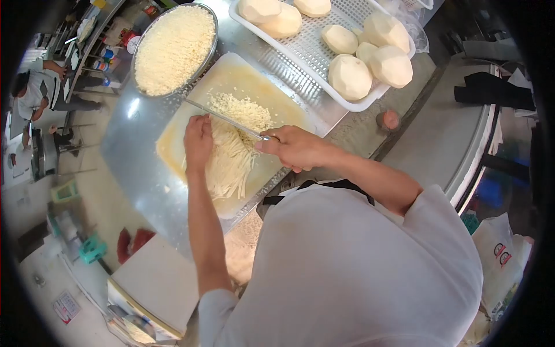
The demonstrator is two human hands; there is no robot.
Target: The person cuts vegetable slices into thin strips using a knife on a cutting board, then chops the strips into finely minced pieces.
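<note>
My right hand [298, 148] is wrapped round the handle of a long knife [228, 120], whose blade runs up and left across a cutting board [266, 92]. My left hand [199, 139] rests on the left edge of a pile of pale shredded strips [228, 165], fingers bent together close to the blade. What lies under those fingers is partly hidden. Beyond the blade sits a heap of finely chopped pale bits [243, 110]. The strips fan out on the near side of the knife.
A metal bowl [217, 34] full of chopped bits stands at the far left of the metal table [130, 144]. A white perforated tray [300, 53] holds several peeled pale vegetables [350, 77]. An orange-topped round object [388, 120] lies right. Other people [37, 89] are at the far left.
</note>
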